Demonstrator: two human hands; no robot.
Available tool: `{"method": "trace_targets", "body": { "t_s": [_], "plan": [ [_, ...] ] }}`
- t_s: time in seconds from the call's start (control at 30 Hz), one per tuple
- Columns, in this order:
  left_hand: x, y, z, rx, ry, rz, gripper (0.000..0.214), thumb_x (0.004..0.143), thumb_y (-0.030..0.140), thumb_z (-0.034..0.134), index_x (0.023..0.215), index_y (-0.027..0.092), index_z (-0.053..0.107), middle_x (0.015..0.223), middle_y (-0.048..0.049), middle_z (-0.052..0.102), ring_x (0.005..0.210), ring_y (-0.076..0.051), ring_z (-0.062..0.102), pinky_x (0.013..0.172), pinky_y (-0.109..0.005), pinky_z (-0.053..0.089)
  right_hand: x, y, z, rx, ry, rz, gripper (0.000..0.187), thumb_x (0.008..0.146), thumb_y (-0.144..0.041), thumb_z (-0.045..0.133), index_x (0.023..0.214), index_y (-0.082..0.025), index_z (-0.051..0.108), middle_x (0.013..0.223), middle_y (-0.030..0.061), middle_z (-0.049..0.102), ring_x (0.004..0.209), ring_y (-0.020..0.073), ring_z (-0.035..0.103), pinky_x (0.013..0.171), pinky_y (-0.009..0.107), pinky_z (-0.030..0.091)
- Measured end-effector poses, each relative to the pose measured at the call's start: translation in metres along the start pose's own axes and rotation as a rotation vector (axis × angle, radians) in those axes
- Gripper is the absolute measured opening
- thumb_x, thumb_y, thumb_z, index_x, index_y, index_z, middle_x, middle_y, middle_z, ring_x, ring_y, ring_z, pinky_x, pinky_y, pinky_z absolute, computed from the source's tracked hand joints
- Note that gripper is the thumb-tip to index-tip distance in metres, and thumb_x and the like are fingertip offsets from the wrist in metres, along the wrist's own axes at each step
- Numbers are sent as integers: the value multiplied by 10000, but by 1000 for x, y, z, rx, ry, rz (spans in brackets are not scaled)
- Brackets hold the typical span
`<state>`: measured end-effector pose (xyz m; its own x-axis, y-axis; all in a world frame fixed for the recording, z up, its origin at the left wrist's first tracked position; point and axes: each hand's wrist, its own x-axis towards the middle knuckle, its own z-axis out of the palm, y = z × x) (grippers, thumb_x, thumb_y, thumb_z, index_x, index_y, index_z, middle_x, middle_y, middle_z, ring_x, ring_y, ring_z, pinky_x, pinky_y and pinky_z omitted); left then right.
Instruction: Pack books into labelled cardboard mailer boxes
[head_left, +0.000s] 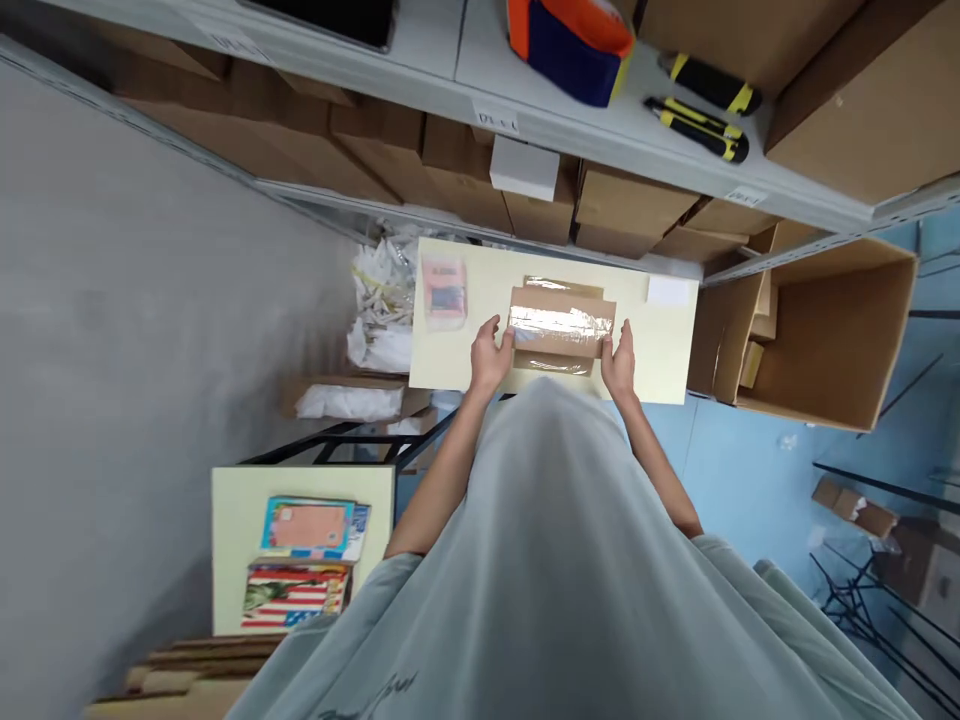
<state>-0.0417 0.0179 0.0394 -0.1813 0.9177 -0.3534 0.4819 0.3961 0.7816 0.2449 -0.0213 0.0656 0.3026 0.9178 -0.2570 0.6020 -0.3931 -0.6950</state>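
Observation:
A flat brown cardboard box [562, 338] lies on a pale yellow tabletop [660, 350] in front of me. Shiny clear tape runs along its middle, and taped flaps stick out on its far and near sides. My left hand [491, 358] is at the box's left end, thumb touching the edge, with the other fingers stretched out beside it. At the right end, my right hand [619, 366] mirrors this, its thumb against the box and its fingers apart. The underside of the box is hidden.
A pink packet [445, 292] and a white label [667, 290] lie on the tabletop. Above it, a shelf [480, 90] holds cutters [697, 128] and a tape roll [574, 50]. A large open carton [840, 330] stands right; books [296, 595] lie on a side table lower left.

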Motion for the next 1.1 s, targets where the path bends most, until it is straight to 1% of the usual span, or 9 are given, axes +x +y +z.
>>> {"method": "trace_targets", "body": {
  "t_s": [0.17, 0.27, 0.37, 0.47, 0.63, 0.8, 0.93, 1.03, 1.1],
  "plan": [
    [4, 34, 23, 170, -69, 10, 850, 1041, 607, 723, 1663, 58, 541, 1660, -309, 636, 1587, -454, 611, 1326, -556, 508, 4, -13, 17, 37, -107, 88, 1200, 1058, -945, 291, 1847, -43, 229, 1904, 279, 349, 1788, 377, 383, 1450, 575, 371],
    [4, 55, 38, 273, -20, -58, 1095, 944, 713, 831, 1706, 27, 446, 1688, -350, 582, 1603, -512, 578, 1295, -581, 530, 20, -27, 27, -18, -76, 160, 1300, 988, -1003, 440, 1836, -40, 233, 1876, 313, 380, 1735, 437, 456, 1384, 611, 456],
    [7, 66, 47, 370, 2, -185, 1113, 921, 788, 823, 1650, 14, 493, 1575, -371, 661, 1500, -548, 652, 1224, -612, 568, 29, -35, 38, -80, -36, 223, 1378, 931, -987, 600, 1834, -26, 199, 1864, 351, 365, 1674, 485, 518, 1317, 620, 522],
    [18, 63, 50, 419, -11, -267, 1046, 866, 850, 841, 1494, 43, 622, 1373, -360, 765, 1381, -578, 709, 1180, -651, 575, 32, -37, 47, -138, -12, 254, 1331, 960, -936, 618, 1828, -23, 189, 1831, 375, 396, 1604, 506, 581, 1263, 630, 558],
    [31, 40, 56, 253, 50, -209, 1023, 736, 878, 926, 1328, 83, 670, 1235, -369, 790, 1341, -657, 684, 1175, -754, 529, 36, -29, 50, -184, -17, 222, 1064, 1107, -792, 443, 1807, -21, 225, 1813, 371, 422, 1562, 499, 615, 1221, 648, 585],
    [36, 24, 60, 143, 88, -127, 961, 728, 897, 924, 1280, 154, 664, 1249, -316, 803, 1395, -606, 676, 1221, -674, 523, 43, -13, 37, -138, -111, 235, 787, 1191, -610, 173, 1832, -154, 208, 1849, 245, 465, 1535, 442, 656, 1264, 693, 546],
    [42, 23, 43, 174, -11, -99, 774, 902, 768, 854, 1306, 122, 719, 1203, -298, 817, 1341, -567, 717, 1200, -642, 539, 48, -7, 25, -140, -177, 222, 770, 1190, -583, 183, 1826, -149, 210, 1776, 228, 580, 1506, 431, 680, 1265, 677, 546],
    [40, 25, 25, 119, -28, -50, 549, 1079, 541, 688, 1395, 96, 742, 1397, -288, 780, 1330, -469, 748, 1223, -583, 545, 45, -7, 16, -167, -165, 183, 811, 1193, -590, 234, 1793, -46, 278, 1773, 295, 544, 1572, 412, 623, 1297, 582, 531],
    [35, 27, 15, 55, 1, -9, 453, 1086, 394, 641, 1399, 92, 767, 1481, -263, 750, 1271, -386, 776, 1210, -513, 575, 39, -6, 9, -179, -108, 112, 779, 1191, -570, 314, 1712, 2, 397, 1709, 339, 558, 1573, 392, 603, 1311, 530, 517]
  ]
}}
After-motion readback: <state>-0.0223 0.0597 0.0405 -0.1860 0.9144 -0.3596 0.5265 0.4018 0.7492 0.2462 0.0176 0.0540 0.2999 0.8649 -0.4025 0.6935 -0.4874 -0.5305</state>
